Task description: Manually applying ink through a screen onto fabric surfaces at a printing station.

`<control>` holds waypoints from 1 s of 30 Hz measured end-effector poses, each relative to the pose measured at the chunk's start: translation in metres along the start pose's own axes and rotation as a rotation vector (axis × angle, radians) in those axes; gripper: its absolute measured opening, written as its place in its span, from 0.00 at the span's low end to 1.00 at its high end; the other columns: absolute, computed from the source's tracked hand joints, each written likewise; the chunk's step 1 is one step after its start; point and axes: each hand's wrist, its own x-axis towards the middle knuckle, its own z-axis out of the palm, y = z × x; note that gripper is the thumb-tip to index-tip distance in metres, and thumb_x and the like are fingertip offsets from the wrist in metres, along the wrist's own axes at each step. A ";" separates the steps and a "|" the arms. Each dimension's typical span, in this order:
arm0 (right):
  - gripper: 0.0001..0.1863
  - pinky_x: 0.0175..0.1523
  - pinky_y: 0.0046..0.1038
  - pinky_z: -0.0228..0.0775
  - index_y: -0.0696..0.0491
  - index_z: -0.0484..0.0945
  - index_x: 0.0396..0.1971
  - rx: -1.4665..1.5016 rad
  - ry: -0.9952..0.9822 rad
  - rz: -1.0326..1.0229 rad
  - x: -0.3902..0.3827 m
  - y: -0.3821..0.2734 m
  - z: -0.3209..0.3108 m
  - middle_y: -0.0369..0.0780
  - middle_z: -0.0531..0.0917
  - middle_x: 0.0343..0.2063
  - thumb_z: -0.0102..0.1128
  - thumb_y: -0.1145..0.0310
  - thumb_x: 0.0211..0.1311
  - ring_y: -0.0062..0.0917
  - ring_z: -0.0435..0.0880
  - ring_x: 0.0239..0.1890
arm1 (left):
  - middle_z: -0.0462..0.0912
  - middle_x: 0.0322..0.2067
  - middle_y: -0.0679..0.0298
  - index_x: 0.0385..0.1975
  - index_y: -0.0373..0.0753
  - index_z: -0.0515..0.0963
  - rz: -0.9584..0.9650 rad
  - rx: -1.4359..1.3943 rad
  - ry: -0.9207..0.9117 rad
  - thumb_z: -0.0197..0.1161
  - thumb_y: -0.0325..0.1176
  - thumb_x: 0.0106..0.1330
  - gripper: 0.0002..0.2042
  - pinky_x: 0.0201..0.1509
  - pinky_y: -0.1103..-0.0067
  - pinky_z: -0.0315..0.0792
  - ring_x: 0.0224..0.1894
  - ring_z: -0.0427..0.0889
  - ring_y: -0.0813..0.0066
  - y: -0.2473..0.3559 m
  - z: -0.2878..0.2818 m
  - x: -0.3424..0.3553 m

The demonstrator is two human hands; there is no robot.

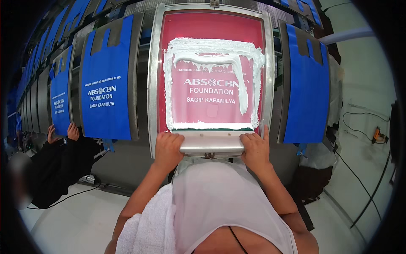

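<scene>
- The left hand (169, 148) grips the left end of a wide, silver metal squeegee (212, 144), its fingers curled closely over the upper edge.
- The right hand (256, 148) grips the squeegee's right end, its fingers bent over the metal (all but one, which points up alongside the frame's right rail).
- The squeegee lies crosswise at the near end of a rectangular, silver metal screen frame (154, 76), between its side rails; a dark green blade strip (220, 129) shows along its far edge.
- Inside the frame stretches translucent, rose-red mesh (211, 26) with pale lettering in its middle.
- Thick, white, paste-like ink (168, 80) rings that lettering in a rough rectangle; a streak droops inside the upper right corner, and a band of it lies just beyond the blade strip.
- Left of the frame, a flat, bright blue bag with cut-out handles and pale print (105, 120) lies on a grey board (133, 84).
- Right of the frame lies another blue bag (302, 93).
- At far left, a co-worker's hand (73, 132) touches the near edge beside a further blue bag (62, 120).
- A fluffy white towel (146, 224) hangs by the wearer's left side.
</scene>
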 end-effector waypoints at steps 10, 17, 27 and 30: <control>0.17 0.61 0.50 0.55 0.46 0.80 0.38 -0.233 0.207 -0.053 0.224 0.080 -0.074 0.43 0.83 0.29 0.57 0.69 0.43 0.34 0.83 0.36 | 0.82 0.26 0.54 0.31 0.45 0.82 -0.046 0.162 0.006 0.69 0.43 0.48 0.13 0.37 0.67 0.75 0.31 0.82 0.56 -0.079 -0.036 0.245; 0.21 0.65 0.48 0.49 0.49 0.79 0.41 -0.167 -0.110 0.024 0.103 0.029 -0.060 0.44 0.82 0.25 0.57 0.73 0.41 0.36 0.82 0.36 | 0.81 0.26 0.53 0.37 0.45 0.82 -0.120 0.120 -0.249 0.71 0.39 0.47 0.16 0.40 0.64 0.74 0.32 0.81 0.54 -0.047 -0.040 0.118; 0.21 0.70 0.49 0.41 0.48 0.79 0.38 -0.096 0.126 0.004 0.082 0.033 -0.009 0.37 0.82 0.31 0.60 0.77 0.37 0.30 0.80 0.40 | 0.80 0.23 0.57 0.25 0.40 0.79 0.097 0.006 0.115 0.66 0.23 0.33 0.13 0.39 0.66 0.69 0.30 0.78 0.56 -0.042 -0.001 0.096; 0.20 0.65 0.49 0.50 0.45 0.80 0.40 -0.217 0.096 0.024 0.162 0.054 -0.045 0.43 0.83 0.27 0.60 0.69 0.40 0.35 0.82 0.38 | 0.81 0.25 0.53 0.30 0.40 0.82 -0.014 0.109 -0.030 0.69 0.31 0.42 0.12 0.37 0.66 0.73 0.32 0.80 0.53 -0.069 -0.017 0.183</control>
